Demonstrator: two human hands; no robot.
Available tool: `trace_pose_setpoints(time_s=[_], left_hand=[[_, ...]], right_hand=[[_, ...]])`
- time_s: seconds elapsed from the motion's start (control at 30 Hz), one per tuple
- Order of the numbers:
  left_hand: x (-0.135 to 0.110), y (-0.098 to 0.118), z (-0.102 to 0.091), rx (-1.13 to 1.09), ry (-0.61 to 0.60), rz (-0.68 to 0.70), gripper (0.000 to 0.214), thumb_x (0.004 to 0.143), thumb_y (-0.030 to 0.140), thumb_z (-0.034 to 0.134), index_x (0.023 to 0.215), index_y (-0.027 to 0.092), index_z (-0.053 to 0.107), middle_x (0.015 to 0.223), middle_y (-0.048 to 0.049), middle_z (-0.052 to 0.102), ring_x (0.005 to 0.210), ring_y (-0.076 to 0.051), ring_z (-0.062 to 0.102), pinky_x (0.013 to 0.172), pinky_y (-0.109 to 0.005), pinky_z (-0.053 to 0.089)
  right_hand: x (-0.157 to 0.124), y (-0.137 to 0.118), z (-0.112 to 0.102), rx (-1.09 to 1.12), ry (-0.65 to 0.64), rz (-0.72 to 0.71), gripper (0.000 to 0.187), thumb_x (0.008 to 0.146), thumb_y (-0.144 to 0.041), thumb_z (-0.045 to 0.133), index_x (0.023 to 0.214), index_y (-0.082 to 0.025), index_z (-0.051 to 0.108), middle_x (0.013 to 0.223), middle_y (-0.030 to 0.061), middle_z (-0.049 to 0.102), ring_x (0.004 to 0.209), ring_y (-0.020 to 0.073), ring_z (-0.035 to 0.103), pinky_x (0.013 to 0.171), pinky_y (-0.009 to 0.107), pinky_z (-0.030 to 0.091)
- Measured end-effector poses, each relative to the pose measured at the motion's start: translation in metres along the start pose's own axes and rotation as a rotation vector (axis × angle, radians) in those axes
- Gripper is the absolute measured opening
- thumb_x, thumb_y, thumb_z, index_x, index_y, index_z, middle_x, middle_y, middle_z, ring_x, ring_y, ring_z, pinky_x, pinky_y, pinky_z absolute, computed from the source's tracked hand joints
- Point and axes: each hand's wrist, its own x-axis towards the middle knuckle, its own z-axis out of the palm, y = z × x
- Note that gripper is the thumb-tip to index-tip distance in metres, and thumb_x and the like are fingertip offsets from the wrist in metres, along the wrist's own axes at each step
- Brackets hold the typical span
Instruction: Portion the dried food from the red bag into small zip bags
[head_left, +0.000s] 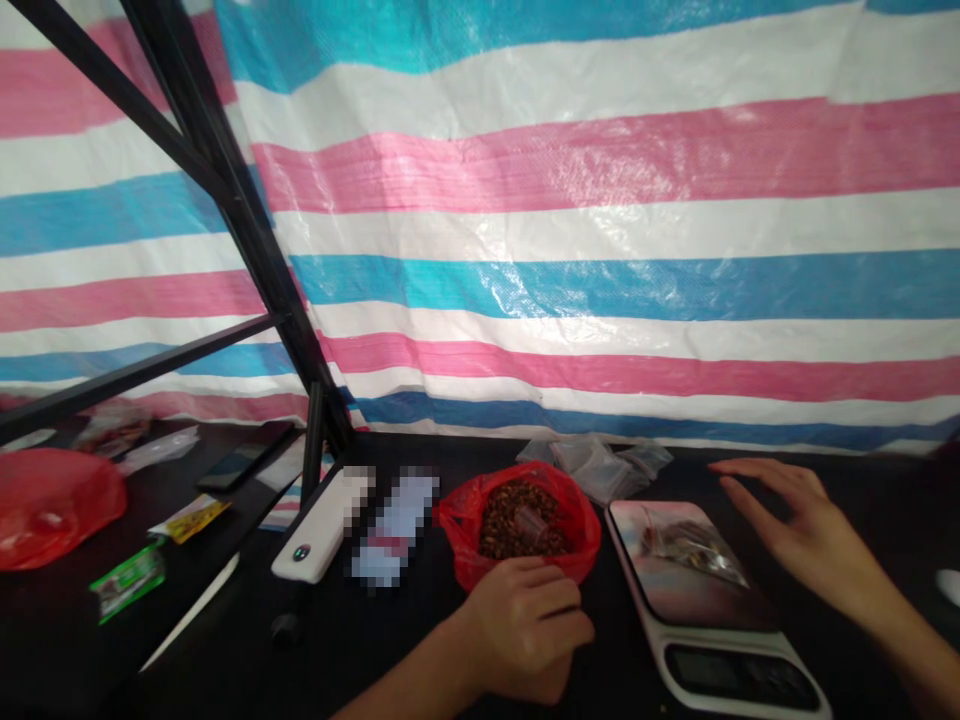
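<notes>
A red plastic bag (459,560) stands with its mouth spread wide, full of small brown pieces (502,515) like dried grains or kernels. A small clear plastic cup (531,526) lies on top of them. My left hand (529,630) is in front of the bag's near rim, fingers curled closed; whatever they hold is hidden. To the right, a digital kitchen scale (739,670) carries a clear zip bag (694,550) with some brown contents. Beyond the scale's right side my right hand (795,520) hovers open, thumb and fingers apart, holding nothing.
Several empty clear zip bags (592,465) lie behind the red bag. Left of it are a blurred-out packet (396,530) and a white power bank-like device (319,535). A black metal frame (251,240) rises at left, near a phone (244,458), small packets (191,518) and another red bag (56,505).
</notes>
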Motion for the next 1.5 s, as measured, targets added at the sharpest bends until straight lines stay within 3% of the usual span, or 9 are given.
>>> trace_pose_setpoints(time_s=[0.1,0.23,0.37,0.67,0.87,1.07,1.2,1.3,1.5], left_hand=[[0.0,-0.002,0.0,-0.003,0.033,-0.014,0.007,0.079,0.014,0.051,0.081,0.02,0.056,0.066,0.0016,0.052,0.057,-0.013,0.05,0.051,-0.027,0.036],[0.0,-0.002,-0.001,-0.007,0.032,-0.021,0.008,0.078,0.013,0.051,0.08,0.02,0.055,0.066,0.002,0.052,0.055,-0.013,0.05,0.051,-0.027,0.036],[0.0,-0.002,0.0,0.001,-0.01,-0.016,0.009,0.08,0.013,0.05,0.08,0.019,0.056,0.066,0.0016,0.051,0.056,-0.013,0.049,0.051,-0.027,0.035],[-0.001,-0.003,0.0,-0.022,-0.014,-0.024,0.01,0.081,0.014,0.05,0.081,0.019,0.058,0.068,0.0008,0.052,0.058,-0.013,0.048,0.054,-0.026,0.035],[0.0,-0.003,-0.001,-0.025,0.036,-0.009,0.012,0.079,0.013,0.049,0.081,0.019,0.059,0.067,0.001,0.052,0.057,-0.013,0.049,0.053,-0.027,0.036],[0.003,0.0,-0.001,-0.022,0.085,0.009,0.01,0.076,0.011,0.05,0.077,0.02,0.055,0.066,0.0023,0.053,0.056,-0.012,0.05,0.05,-0.027,0.033],[0.004,0.002,-0.001,-0.013,-0.042,0.035,0.006,0.078,0.015,0.053,0.079,0.02,0.055,0.067,0.002,0.054,0.058,-0.012,0.052,0.051,-0.027,0.035],[0.004,0.003,0.002,-0.023,-0.062,0.06,0.006,0.077,0.016,0.054,0.08,0.02,0.057,0.065,0.0024,0.051,0.058,-0.013,0.052,0.05,-0.028,0.035],[0.0,-0.002,0.005,-0.05,-0.037,0.002,0.01,0.078,0.014,0.052,0.081,0.019,0.06,0.067,0.002,0.054,0.059,-0.014,0.055,0.052,-0.027,0.041]], right_hand=[[-0.001,0.006,0.006,0.042,-0.012,0.083,0.034,0.088,-0.054,0.053,0.098,-0.027,0.071,0.104,0.0113,0.075,0.108,0.0356,0.067,0.102,0.054,0.049],[-0.007,0.016,0.019,0.166,-0.171,0.184,0.047,0.091,-0.064,0.047,0.103,-0.026,0.071,0.113,0.0097,0.076,0.112,0.0344,0.069,0.106,0.053,0.049],[-0.01,0.02,0.029,0.239,-0.275,0.231,0.061,0.088,-0.075,0.043,0.106,-0.024,0.072,0.103,0.009,0.079,0.102,0.0333,0.074,0.099,0.052,0.055],[-0.008,-0.015,0.019,0.157,-0.281,0.095,0.051,0.083,-0.07,0.058,0.102,-0.025,0.073,0.105,0.0099,0.078,0.099,0.033,0.073,0.083,0.045,0.061],[-0.017,-0.025,0.02,0.106,-0.33,-0.048,0.056,0.072,-0.063,0.073,0.115,-0.029,0.071,0.115,0.0098,0.074,0.113,0.0367,0.065,0.101,0.056,0.048],[-0.021,-0.02,0.028,0.168,-0.329,0.005,0.047,0.074,-0.06,0.074,0.108,-0.027,0.072,0.11,0.0103,0.074,0.108,0.0352,0.066,0.101,0.055,0.048],[-0.015,-0.047,0.032,0.362,-0.275,0.023,0.042,0.083,-0.058,0.07,0.111,-0.026,0.07,0.112,0.0082,0.074,0.105,0.0294,0.069,0.097,0.044,0.054],[-0.004,-0.08,0.041,0.403,-0.281,-0.119,0.038,0.085,-0.054,0.071,0.112,-0.026,0.07,0.112,0.0074,0.074,0.103,0.0277,0.07,0.088,0.038,0.058],[0.022,-0.128,0.077,0.165,-0.425,-0.424,0.024,0.09,-0.025,0.062,0.112,-0.025,0.071,0.111,0.0074,0.076,0.103,0.0274,0.071,0.094,0.045,0.055]])
